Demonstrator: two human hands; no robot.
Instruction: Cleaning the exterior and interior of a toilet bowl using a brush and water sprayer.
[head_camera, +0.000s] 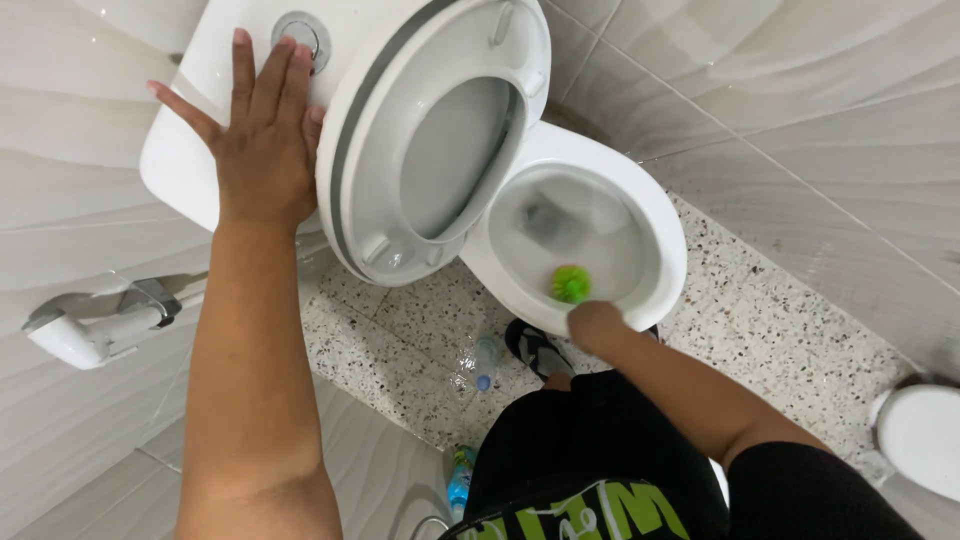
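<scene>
My left hand (262, 130) lies open, flat on the cistern lid (200, 110); my right hand (593, 325) grips the green toilet brush (570, 284), scrubbing inside the bowl (655, 215). Next I'd sweep under the rim.

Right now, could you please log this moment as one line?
left hand flat on white cistern lid | right hand holds green bristle brush in white toilet bowl

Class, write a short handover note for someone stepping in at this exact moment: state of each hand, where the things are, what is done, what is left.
Left hand: flat and open on the toilet tank lid, fingertips beside the flush button; holds nothing.
Right hand: closed at the front rim of the toilet bowl, apparently gripping the green brush, whose head is inside the bowl; the handle is hidden.
Seat and lid: raised against the tank.
Done: the seat is lifted and the brush is in the bowl.
Left: how far the scrubbing has got cannot be told.
</scene>
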